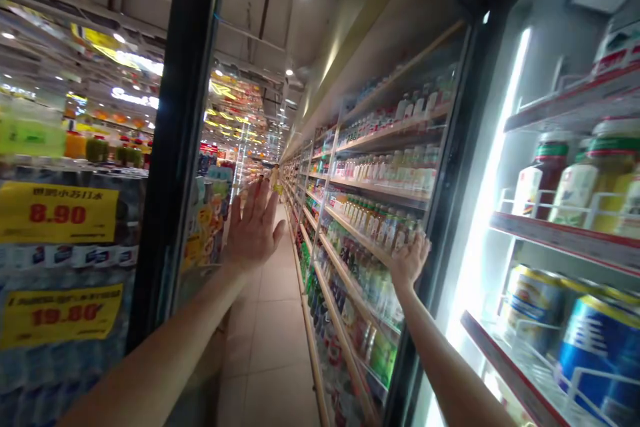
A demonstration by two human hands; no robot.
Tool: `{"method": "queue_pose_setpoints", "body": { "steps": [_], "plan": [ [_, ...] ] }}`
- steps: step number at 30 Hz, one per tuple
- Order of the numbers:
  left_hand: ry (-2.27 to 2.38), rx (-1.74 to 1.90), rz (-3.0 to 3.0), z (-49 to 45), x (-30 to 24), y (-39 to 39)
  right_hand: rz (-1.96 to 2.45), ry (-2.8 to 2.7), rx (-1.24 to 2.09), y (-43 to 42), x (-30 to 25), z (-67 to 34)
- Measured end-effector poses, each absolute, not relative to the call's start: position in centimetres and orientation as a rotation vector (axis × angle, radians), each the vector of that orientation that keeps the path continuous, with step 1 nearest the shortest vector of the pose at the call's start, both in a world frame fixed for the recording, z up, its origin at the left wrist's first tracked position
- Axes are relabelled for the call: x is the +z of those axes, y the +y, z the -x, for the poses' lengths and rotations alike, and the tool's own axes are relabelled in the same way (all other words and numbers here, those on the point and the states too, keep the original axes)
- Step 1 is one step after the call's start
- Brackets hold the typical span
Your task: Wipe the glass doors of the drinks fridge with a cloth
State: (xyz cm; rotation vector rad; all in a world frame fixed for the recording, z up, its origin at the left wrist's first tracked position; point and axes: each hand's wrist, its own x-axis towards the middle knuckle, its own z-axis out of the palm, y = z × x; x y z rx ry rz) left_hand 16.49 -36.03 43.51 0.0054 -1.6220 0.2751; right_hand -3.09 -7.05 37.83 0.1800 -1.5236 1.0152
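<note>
My left hand (255, 227) is raised with its fingers spread, palm flat against the glass door (350, 113) of a cooler. My right hand (410, 257) rests on the same glass further right, beside the door's dark frame (450, 180), fingers stretched out and holding nothing. The door stands swung out from the cooler. Through the glass I see a shop aisle and long shelves of bottled drinks (380, 227). On the right the lit inside of the cooler is uncovered, with bottles (575, 180) on a wire shelf (550, 233) and blue cans (590, 340) below.
At the left another cooler door carries yellow price tags reading 8.90 (57, 212) and 19.80 (60, 313). A tiled aisle floor (270, 347) runs ahead between shelves. A person (275, 177) stands far down the aisle.
</note>
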Motion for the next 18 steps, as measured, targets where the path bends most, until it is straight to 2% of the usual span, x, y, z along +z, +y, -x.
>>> {"method": "queue_pose_setpoints", "body": {
  "steps": [5,8,14,16,18],
  "plan": [
    [-1.617,0.265,-0.001,-16.1,43.4,-36.4,-0.704,-1.519,0.690,-13.9,35.2,-1.9],
    [-1.616,0.257,0.002,-15.8,43.4,-36.6,-0.863,-1.529,0.538,-15.0,34.7,-3.1],
    [-1.640,0.252,-0.004,-15.9,43.5,-36.4,-0.329,-1.518,0.883,-10.8,36.4,0.1],
    [-1.629,0.262,-0.008,-16.0,43.5,-36.3,-0.319,-1.506,0.878,-11.5,36.4,-0.3],
    [-1.616,0.270,-0.008,-16.0,43.5,-36.3,-0.486,-1.526,0.767,-13.8,35.8,-1.9]
  ]
}}
